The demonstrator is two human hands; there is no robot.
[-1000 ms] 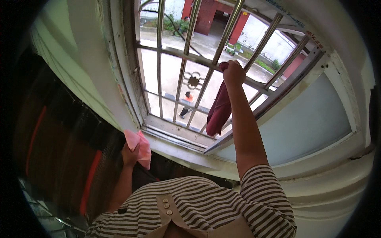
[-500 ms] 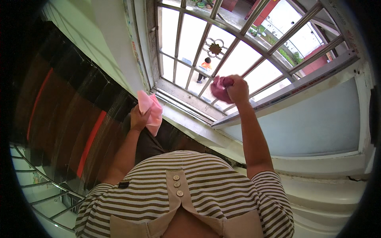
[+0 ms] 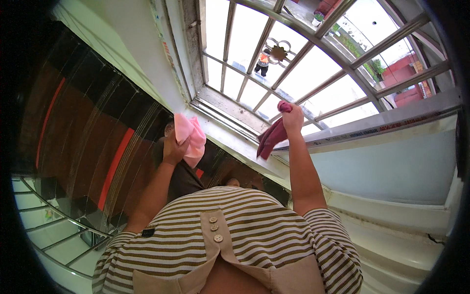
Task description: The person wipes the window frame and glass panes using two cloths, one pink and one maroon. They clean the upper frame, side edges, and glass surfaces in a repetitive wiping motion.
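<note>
Bunched in my left hand (image 3: 174, 148) is a light pink cloth (image 3: 192, 139), its loose end hanging past my fingers above the stairs. My right hand (image 3: 293, 119) is closed around a dark red cloth (image 3: 273, 138) in front of the window bars. A small knob of that cloth pokes out above my fist, and the rest hangs down to the left, slightly blurred. I cannot tell whether the red cloth touches the bars (image 3: 307, 48). Below both hands runs the window sill (image 3: 223, 147).
Dark stairs (image 3: 73, 127) with red strips descend at the left, beside a metal railing (image 3: 63, 223). A frosted window pane (image 3: 387, 164) stands at the right. Outside, beyond the bars, a person in orange (image 3: 263, 61) is on the pale ground.
My right hand has moved slightly down, and the red cloth now hangs loose instead of bunched near the bars. The view has shifted a little. My left hand keeps its hold.
</note>
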